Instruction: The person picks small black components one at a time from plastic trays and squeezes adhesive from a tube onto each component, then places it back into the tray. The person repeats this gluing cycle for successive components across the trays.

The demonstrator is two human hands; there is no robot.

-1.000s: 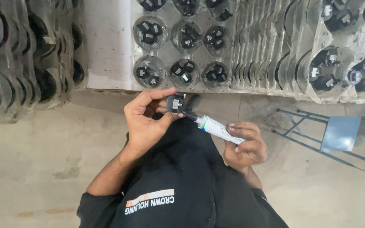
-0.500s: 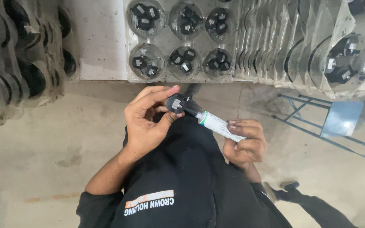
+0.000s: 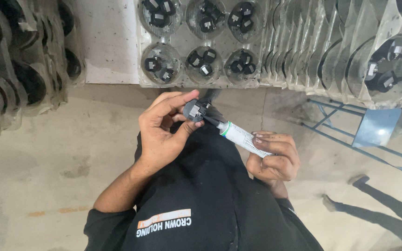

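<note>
Left hand [image 3: 164,135] pinches small black connector part [image 3: 195,110] between thumb and fingertips, held up over the lap. Right hand [image 3: 273,155] closed around white tube [image 3: 243,137], nozzle tip touching the part. Part looks light, rigid plastic, small enough to slip; best held by its outer edges, as now. Tube looks soft and squeezable; grip mid-body, gently. Far side: clear blister tray [image 3: 182,88] with similar black parts in round pockets, more trays stacked on edge left and right. Blue metal frame [image 3: 373,128] at right on concrete floor [image 3: 47,158].
</note>
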